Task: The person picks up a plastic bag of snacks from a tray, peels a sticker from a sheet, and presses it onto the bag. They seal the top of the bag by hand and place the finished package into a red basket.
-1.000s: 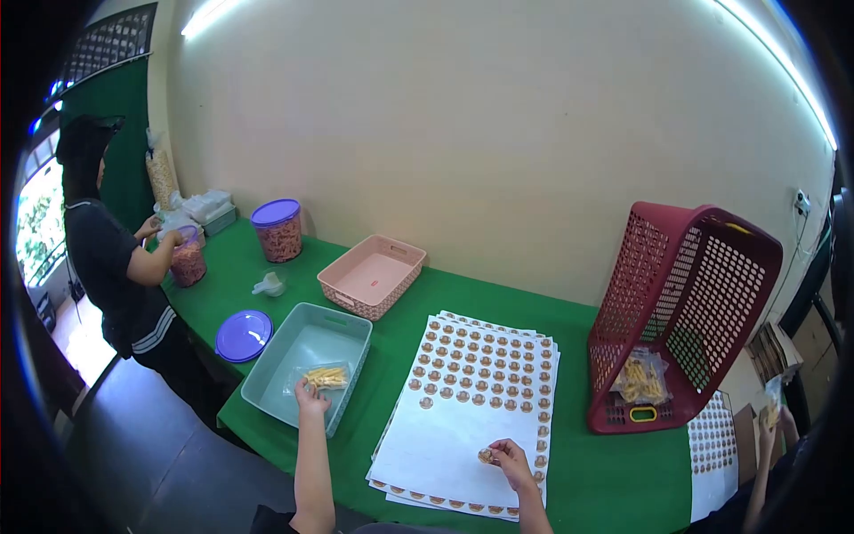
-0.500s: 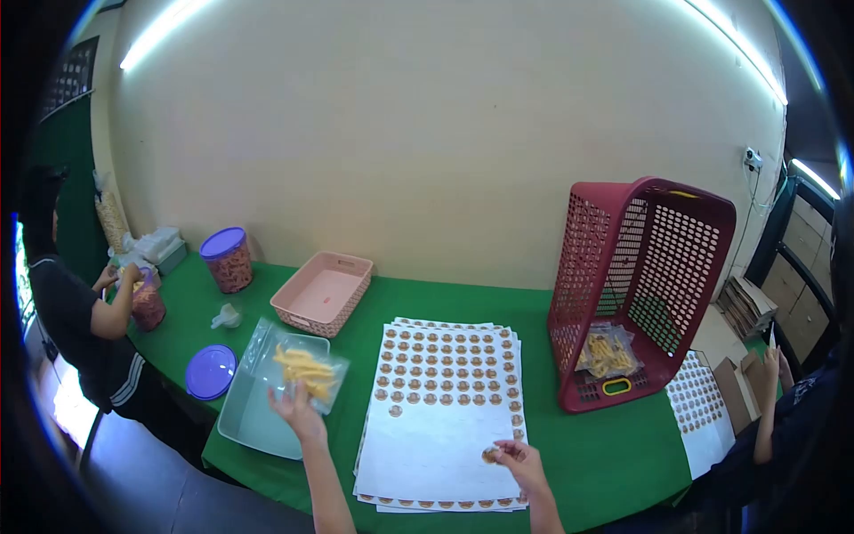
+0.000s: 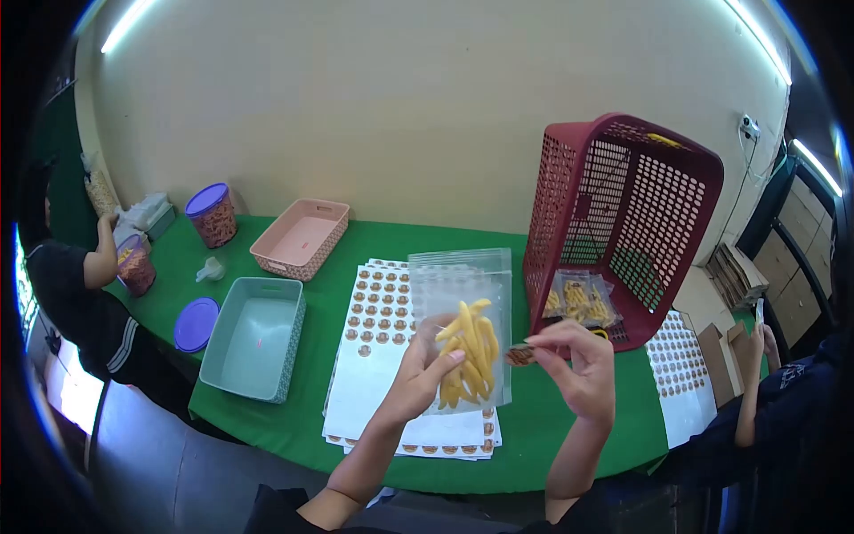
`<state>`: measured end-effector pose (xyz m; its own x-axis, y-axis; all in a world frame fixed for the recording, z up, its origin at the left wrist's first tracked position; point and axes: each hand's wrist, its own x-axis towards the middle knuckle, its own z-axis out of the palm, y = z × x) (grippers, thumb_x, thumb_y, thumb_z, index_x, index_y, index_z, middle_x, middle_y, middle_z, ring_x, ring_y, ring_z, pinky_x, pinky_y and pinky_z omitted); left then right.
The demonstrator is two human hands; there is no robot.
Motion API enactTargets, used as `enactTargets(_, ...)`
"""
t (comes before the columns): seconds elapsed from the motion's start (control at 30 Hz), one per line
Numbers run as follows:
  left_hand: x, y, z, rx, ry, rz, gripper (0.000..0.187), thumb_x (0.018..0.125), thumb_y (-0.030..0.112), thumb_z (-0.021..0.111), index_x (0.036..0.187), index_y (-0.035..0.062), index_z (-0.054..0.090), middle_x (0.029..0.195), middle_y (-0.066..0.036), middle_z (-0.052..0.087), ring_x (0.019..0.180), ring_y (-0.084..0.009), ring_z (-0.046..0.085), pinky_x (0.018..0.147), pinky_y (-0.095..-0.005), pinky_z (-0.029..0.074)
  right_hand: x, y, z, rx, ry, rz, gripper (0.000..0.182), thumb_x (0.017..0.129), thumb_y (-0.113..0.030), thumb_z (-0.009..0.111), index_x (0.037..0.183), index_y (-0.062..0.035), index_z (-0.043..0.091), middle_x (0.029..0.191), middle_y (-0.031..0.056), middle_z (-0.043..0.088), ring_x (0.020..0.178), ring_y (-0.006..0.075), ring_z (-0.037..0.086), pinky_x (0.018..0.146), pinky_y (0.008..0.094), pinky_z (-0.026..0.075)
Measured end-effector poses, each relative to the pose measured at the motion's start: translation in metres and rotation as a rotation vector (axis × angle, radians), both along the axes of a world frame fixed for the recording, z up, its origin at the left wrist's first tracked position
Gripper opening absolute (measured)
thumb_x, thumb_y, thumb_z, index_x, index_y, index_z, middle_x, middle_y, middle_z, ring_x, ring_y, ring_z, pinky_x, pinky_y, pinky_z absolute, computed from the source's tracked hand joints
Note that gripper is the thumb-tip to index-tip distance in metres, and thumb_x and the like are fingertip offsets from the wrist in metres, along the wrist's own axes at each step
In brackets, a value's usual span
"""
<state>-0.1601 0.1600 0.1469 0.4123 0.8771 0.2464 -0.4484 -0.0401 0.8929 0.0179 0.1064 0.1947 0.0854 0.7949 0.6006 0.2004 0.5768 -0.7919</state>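
Note:
My left hand (image 3: 425, 369) grips a clear zip bag (image 3: 458, 276) by its side, thumb on the front. Yellow stick-shaped snacks (image 3: 471, 351) fill its lower part. Just right of the bag, my right hand (image 3: 578, 365) pinches a round brown sticker (image 3: 519, 355) between thumb and fingertips. Bag and sticker are both held up above a stack of sticker sheets (image 3: 369, 400). Rows of round brown stickers remain on the top sheet's upper part, while its lower middle is bare white. The bag hides part of the sheets.
A tipped maroon basket (image 3: 583, 142) holds several filled bags (image 3: 583, 298). Left stand a teal tray (image 3: 298, 343), a pink tray (image 3: 302, 262), a purple lid (image 3: 196, 325) and a snack tub (image 3: 212, 218). People work at both sides; another sticker sheet (image 3: 680, 374) lies right.
My left hand has brought the bag from over the teal tray rightward to above the sheets. My right hand has lifted the sticker up beside the bag. The view has shifted.

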Motion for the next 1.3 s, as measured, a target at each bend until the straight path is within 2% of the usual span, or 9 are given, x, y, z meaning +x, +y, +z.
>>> enactTargets(0.1, 0.011, -0.012, -0.003, 0.089, 0.04, -0.058, 0.052, 0.075, 0.007, 0.056, 0.117, -0.0032, 0.028, 0.109, -0.015, 0.042, 0.101, -0.0204, 0.045, 0.085, -0.0316, 0.038, 0.002, 0.003, -0.003, -0.048, -0.225, -0.018, 0.013, 0.067, -0.002, 0.062, 0.08, -0.0033, 0.06, 0.068, 0.0034, 0.059, 0.055, 0.0098, 0.046, 0.057, 0.0217, 0.035)
enactTargets(0.23, 0.02, -0.024, 0.002, 0.163, 0.102, -0.115, 0.066, 0.066, 0.005, 0.067, 0.118, -0.0027, 0.027, 0.108, -0.015, 0.043, 0.102, -0.0206, 0.045, 0.084, -0.0328, 0.04, 0.002, -0.008, 0.008, -0.219, -0.204, 0.057, 0.017, 0.066, -0.007, 0.062, 0.083, -0.005, 0.057, 0.069, 0.0029, 0.059, 0.051, 0.0088, 0.042, 0.056, 0.0228, 0.033)
enactTargets(0.57, 0.042, -0.022, -0.004, 0.179, 0.14, -0.221, 0.062, 0.068, 0.007, 0.067, 0.117, -0.0024, 0.03, 0.107, -0.015, 0.045, 0.1, -0.0194, 0.047, 0.082, -0.0313, 0.041, 0.021, -0.009, 0.017, -0.243, -0.455, 0.042, 0.021, 0.069, -0.008, 0.059, 0.087, -0.006, 0.049, 0.064, 0.0013, 0.056, 0.049, 0.0112, 0.038, 0.056, 0.0269, 0.031)
enactTargets(0.67, 0.047, -0.019, -0.004, 0.158, 0.163, -0.215, 0.063, 0.065, 0.001, 0.067, 0.116, -0.0022, 0.03, 0.102, -0.014, 0.047, 0.096, -0.018, 0.048, 0.08, -0.0303, 0.042, 0.025, -0.005, 0.016, -0.142, -0.56, -0.005, 0.022, 0.069, -0.007, 0.058, 0.088, -0.0056, 0.047, 0.063, 0.002, 0.056, 0.046, 0.0132, 0.038, 0.054, 0.0271, 0.031)
enactTargets(0.77, 0.05, -0.013, -0.005, 0.153, 0.191, -0.2, 0.061, 0.067, 0.003, 0.067, 0.115, -0.0024, 0.03, 0.101, -0.013, 0.048, 0.095, -0.0175, 0.049, 0.079, -0.0298, 0.042, 0.028, 0.001, 0.016, -0.123, -0.57, -0.017, 0.025, 0.065, -0.001, 0.061, 0.087, -0.003, 0.048, 0.065, 0.0014, 0.055, 0.047, 0.0067, 0.035, 0.044, 0.0199, 0.03)
enactTargets(0.83, 0.05, -0.009, -0.005, 0.176, 0.214, -0.192, 0.056, 0.069, 0.006, 0.065, 0.114, -0.0023, 0.032, 0.1, -0.013, 0.048, 0.094, -0.0166, 0.049, 0.078, -0.0291, 0.042, 0.028, 0.005, 0.019, -0.189, -0.557, 0.014, 0.022, 0.069, -0.007, 0.057, 0.088, -0.0041, 0.046, 0.063, 0.005, 0.057, 0.045, 0.0193, 0.046, 0.046, 0.0295, 0.033)
enactTargets(1.07, 0.053, 0.002, -0.011, 0.13, 0.209, -0.115, 0.046, 0.074, 0.008, 0.06, 0.112, -0.0012, 0.035, 0.097, -0.01, 0.05, 0.091, -0.0139, 0.049, 0.077, -0.0269, 0.041, 0.029, 0.026, 0.009, -0.212, -0.58, 0.036, 0.021, 0.069, -0.006, 0.057, 0.087, -0.0044, 0.046, 0.064, 0.0048, 0.057, 0.048, 0.0189, 0.047, 0.049, 0.0296, 0.035)
enactTargets(1.17, 0.052, 0.003, -0.013, 0.119, 0.21, -0.07, 0.044, 0.075, 0.009, 0.059, 0.112, -0.0009, 0.036, 0.097, -0.01, 0.05, 0.091, -0.0133, 0.049, 0.076, -0.0263, 0.041, 0.028, 0.031, -0.002, -0.178, -0.611, -0.001, 0.024, 0.068, -0.006, 0.059, 0.089, -0.006, 0.047, 0.066, 0.0012, 0.057, 0.052, 0.0147, 0.046, 0.055, 0.027, 0.034)
enactTargets(1.3, 0.051, 0.006, -0.018, 0.065, 0.182, -0.051, 0.043, 0.076, 0.007, 0.058, 0.112, -0.0009, 0.037, 0.098, -0.01, 0.05, 0.091, -0.013, 0.049, 0.077, -0.0262, 0.041, 0.026, 0.041, -0.035, 0.227, -0.532, -0.174, 0.025, 0.063, -0.007, 0.066, 0.083, -0.0096, 0.052, 0.068, -0.0043, 0.057, 0.055, 0.0108, 0.045, 0.063, 0.0273, 0.031)
